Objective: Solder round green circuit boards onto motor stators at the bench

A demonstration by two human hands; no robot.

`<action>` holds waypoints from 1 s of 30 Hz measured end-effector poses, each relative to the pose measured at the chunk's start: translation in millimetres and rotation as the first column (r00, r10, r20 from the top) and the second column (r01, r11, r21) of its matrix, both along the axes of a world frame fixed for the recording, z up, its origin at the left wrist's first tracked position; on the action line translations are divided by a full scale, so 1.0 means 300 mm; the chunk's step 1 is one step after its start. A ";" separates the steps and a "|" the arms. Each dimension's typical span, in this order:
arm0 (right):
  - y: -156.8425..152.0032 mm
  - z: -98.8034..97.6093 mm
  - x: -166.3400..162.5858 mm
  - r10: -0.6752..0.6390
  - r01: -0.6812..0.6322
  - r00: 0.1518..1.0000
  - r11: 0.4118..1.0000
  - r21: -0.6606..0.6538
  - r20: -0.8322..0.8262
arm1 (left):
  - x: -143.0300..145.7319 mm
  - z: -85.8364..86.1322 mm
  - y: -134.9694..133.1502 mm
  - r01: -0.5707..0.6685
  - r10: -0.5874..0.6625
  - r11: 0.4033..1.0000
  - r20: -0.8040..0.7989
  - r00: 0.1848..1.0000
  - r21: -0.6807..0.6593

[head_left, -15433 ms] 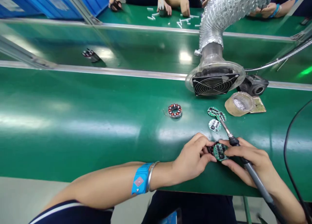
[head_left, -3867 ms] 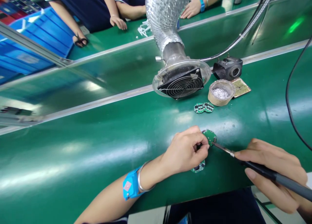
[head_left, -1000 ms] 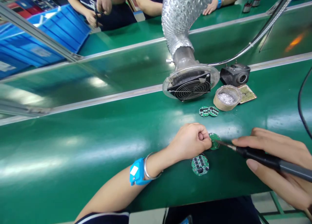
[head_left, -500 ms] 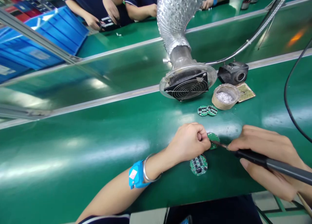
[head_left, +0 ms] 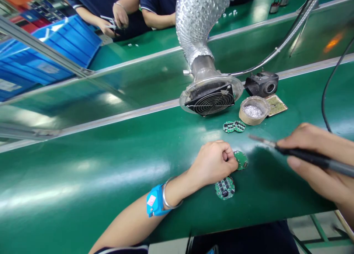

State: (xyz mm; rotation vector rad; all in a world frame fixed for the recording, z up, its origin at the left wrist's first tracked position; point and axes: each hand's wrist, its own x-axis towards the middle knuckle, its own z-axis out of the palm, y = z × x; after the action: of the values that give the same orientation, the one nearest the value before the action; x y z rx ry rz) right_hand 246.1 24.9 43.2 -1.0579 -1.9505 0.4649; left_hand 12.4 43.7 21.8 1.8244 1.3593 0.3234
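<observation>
My left hand (head_left: 214,162) rests on the green bench, fingers curled and pinching a small round green circuit board (head_left: 241,160) at its edge. Just below the hand lies a second round board (head_left: 225,188) with dark components facing up. My right hand (head_left: 320,160) is closed round a soldering iron (head_left: 301,154), whose tip hangs in the air above and to the right of the pinched board, not touching it. A blue wrist strap (head_left: 155,205) and a metal bangle sit on my left wrist.
A fume extractor fan (head_left: 210,98) on a foil duct stands behind the hands. Beside it are two more round boards (head_left: 233,126), a tape ring holding solder dross (head_left: 253,110), a sponge pad and a black holder (head_left: 262,83). Other people's hands work at the far bench (head_left: 116,18).
My right hand has lifted the soldering iron up and to the right, off the pinched board. My left hand keeps its pinch in place.
</observation>
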 end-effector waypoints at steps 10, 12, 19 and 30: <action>0.052 -0.147 0.015 0.022 -0.022 0.996 1.000 -0.002 0.088 | -0.002 -0.001 -0.001 -0.001 0.001 1.000 0.017 1.000 -0.001; 0.039 -0.150 -0.016 0.267 -0.263 0.958 0.963 -0.055 0.102 | -0.015 -0.011 -0.008 0.002 -0.002 1.000 0.074 0.997 -0.004; 0.060 -0.168 -0.084 0.407 -0.407 0.911 0.913 -0.009 0.067 | -0.056 -0.066 -0.065 0.032 -0.037 0.999 0.269 0.963 0.023; 0.014 -0.124 -0.175 0.079 -0.079 0.996 0.997 -0.018 0.049 | -0.036 -0.102 -0.129 -0.170 0.198 0.980 0.428 0.882 -0.102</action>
State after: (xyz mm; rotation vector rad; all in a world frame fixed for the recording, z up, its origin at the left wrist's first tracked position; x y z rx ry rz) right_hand 193.7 29.3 5.9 -1.0136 -2.0412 0.5029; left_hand 1.5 4.9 -8.7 1.4569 1.2049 0.7379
